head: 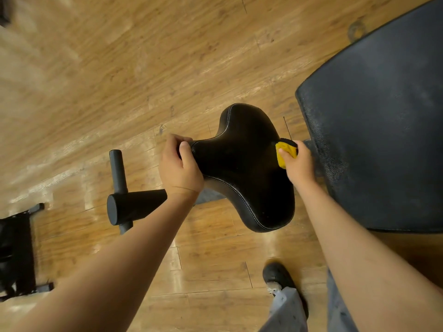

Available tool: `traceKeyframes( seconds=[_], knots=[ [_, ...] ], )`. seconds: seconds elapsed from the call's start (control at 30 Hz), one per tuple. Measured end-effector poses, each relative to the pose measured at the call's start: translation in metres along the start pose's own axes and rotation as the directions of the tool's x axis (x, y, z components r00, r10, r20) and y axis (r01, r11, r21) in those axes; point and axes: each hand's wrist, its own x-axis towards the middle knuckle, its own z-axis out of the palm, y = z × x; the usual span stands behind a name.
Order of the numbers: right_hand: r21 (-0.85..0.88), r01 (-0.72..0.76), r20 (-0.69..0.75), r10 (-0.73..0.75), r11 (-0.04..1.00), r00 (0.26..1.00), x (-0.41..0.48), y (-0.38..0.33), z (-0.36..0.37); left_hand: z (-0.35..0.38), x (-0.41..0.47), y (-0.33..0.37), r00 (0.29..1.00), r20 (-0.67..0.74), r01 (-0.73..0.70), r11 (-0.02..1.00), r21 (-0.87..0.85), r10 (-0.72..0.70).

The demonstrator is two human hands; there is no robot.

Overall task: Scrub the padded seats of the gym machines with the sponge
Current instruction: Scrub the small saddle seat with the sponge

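A black padded saddle seat (242, 164) with white stitching stands in the middle of the view. My left hand (179, 166) grips its narrow nose at the left, thumb on top and fingers curled under. My right hand (298, 162) holds a yellow sponge (284, 152) with a dark scouring side and presses it against the seat's right edge. To the right lies a large black padded backrest (374, 130) with a dusty, speckled surface.
A black foam roller (134, 207) on a metal bar (118, 173) sticks out at the lower left. More dark equipment (16, 252) sits at the left edge. Wood-plank floor (143, 68) lies all around. My black shoe (278, 276) is below the seat.
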Motion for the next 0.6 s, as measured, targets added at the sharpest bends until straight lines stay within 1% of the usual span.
traceKeyframes(
  seconds=[0.13, 0.2, 0.27, 0.33, 0.4, 0.47, 0.53, 0.6],
  knots=[
    [0.004, -0.173, -0.001, 0.173, 0.985, 0.985, -0.007, 0.023, -0.009, -0.001, -0.001, -0.001, 1.000, 0.010, -0.006, 1.000, -0.006, 0.006],
    [0.012, -0.206, 0.009, 0.206, 0.978, 0.979, -0.017, 0.033, -0.015, -0.001, -0.001, -0.002, 1.000, 0.011, -0.010, 1.000, -0.012, 0.010],
    [0.048, -0.158, -0.012, 0.158, 0.986, 0.987, -0.029, 0.031, -0.015, -0.001, 0.000, -0.002, 1.000, 0.006, -0.012, 1.000, -0.012, 0.012],
    [0.083, -0.044, -0.014, 0.046, 0.996, 0.999, -0.039, 0.013, -0.007, 0.000, 0.000, -0.002, 1.000, 0.001, -0.011, 1.000, -0.007, 0.011],
    [0.102, 0.075, 0.026, -0.078, 0.992, 0.997, -0.044, -0.011, 0.003, -0.001, 0.000, -0.002, 1.000, 0.000, -0.016, 1.000, -0.007, 0.016],
    [0.084, 0.155, 0.054, -0.160, 0.984, 0.986, -0.037, -0.031, 0.010, -0.001, -0.001, -0.001, 1.000, 0.000, -0.030, 0.999, -0.016, 0.030],
    [0.047, 0.189, 0.049, -0.191, 0.981, 0.980, -0.022, -0.043, 0.012, -0.002, -0.001, 0.000, 0.999, -0.005, -0.039, 0.999, -0.021, 0.039],
    [0.012, 0.138, 0.020, -0.138, 0.990, 0.990, -0.003, -0.043, 0.011, -0.002, -0.001, 0.000, 0.999, -0.011, -0.042, 0.999, -0.026, 0.041]
  ],
)
